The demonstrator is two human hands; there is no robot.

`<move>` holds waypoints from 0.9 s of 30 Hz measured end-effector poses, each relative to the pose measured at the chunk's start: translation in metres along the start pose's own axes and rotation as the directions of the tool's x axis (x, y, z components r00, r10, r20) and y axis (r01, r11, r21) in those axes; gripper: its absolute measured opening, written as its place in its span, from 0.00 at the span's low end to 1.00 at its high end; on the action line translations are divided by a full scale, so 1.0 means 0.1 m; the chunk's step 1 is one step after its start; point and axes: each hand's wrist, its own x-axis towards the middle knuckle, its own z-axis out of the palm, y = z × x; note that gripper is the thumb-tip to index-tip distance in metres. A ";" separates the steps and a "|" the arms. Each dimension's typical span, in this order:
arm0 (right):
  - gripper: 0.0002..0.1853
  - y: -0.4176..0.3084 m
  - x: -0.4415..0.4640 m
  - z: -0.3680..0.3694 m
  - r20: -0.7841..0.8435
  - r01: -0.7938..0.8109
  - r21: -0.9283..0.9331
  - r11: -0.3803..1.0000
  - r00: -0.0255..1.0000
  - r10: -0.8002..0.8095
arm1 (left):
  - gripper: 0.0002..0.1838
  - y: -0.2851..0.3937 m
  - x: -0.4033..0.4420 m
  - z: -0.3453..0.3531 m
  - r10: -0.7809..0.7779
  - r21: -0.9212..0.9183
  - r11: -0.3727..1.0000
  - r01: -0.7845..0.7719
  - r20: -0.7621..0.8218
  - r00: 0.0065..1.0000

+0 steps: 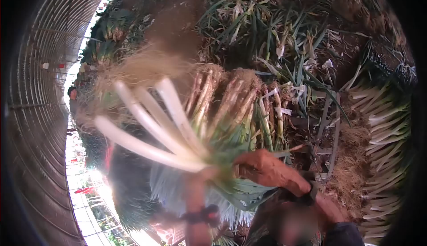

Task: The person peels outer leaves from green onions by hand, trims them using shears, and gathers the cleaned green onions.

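Several thick green onions [153,123] with long white shafts and stringy roots fan out toward the upper left, smeared by motion. My left hand [204,175] is wrapped round them where white turns to green. Just right of it, beside the green leaves [242,195], my right hand [267,168] has its fingers curled; what they hold, if anything, is hidden. Bundles of unpeeled green onions [231,97] with brown, earthy roots lie just beyond my hands.
Cleaned green onions [384,152] lie in a long row at the right, beside a heap of cut roots [351,170]. A metal frame [336,135] stands near my right hand. Loose leaves [284,37] cover the ground beyond. A ribbed tunnel wall [40,112] curves along the left.
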 end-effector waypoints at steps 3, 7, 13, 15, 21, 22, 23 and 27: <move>0.13 0.73 0.02 0.29 0.170 -0.125 0.318 0.940 0.983 0.073 | 0.30 -0.19 0.07 -0.15 -0.061 0.164 0.984 0.069 -0.052 0.997; 0.06 1.06 -0.30 0.05 0.026 0.009 -0.983 0.183 0.996 0.086 | 0.30 -0.07 0.14 0.01 -0.033 0.126 0.991 0.033 0.003 0.999; 0.05 0.97 -0.24 -0.40 -0.049 0.001 -0.798 0.603 0.997 -0.066 | 0.30 -0.44 0.23 0.04 -0.057 0.064 0.997 0.051 0.083 0.995; 0.07 0.69 -0.12 -0.44 -0.069 0.033 -0.173 0.984 0.997 -0.045 | 0.28 -0.44 0.20 0.13 -0.097 0.068 0.994 0.089 0.117 0.988; 0.21 -0.06 0.27 -0.58 -0.284 0.180 0.618 0.765 0.959 0.004 | 0.32 -0.44 0.20 0.44 -0.066 0.159 0.987 0.023 0.269 0.961; 0.22 -0.02 0.32 -0.58 -0.306 0.193 0.764 0.616 0.949 0.081 | 0.33 -0.45 0.19 0.45 -0.101 0.161 0.985 0.058 0.277 0.956; 0.23 0.28 0.30 -0.57 -0.251 0.185 0.667 0.721 0.968 -0.016 | 0.33 -0.53 0.19 0.41 -0.143 0.208 0.974 0.086 0.276 0.950; 0.29 0.70 0.04 -0.64 -0.025 0.117 0.057 0.992 0.993 -0.115 | 0.30 -0.70 0.27 0.44 -0.201 0.228 0.964 0.138 0.282 0.938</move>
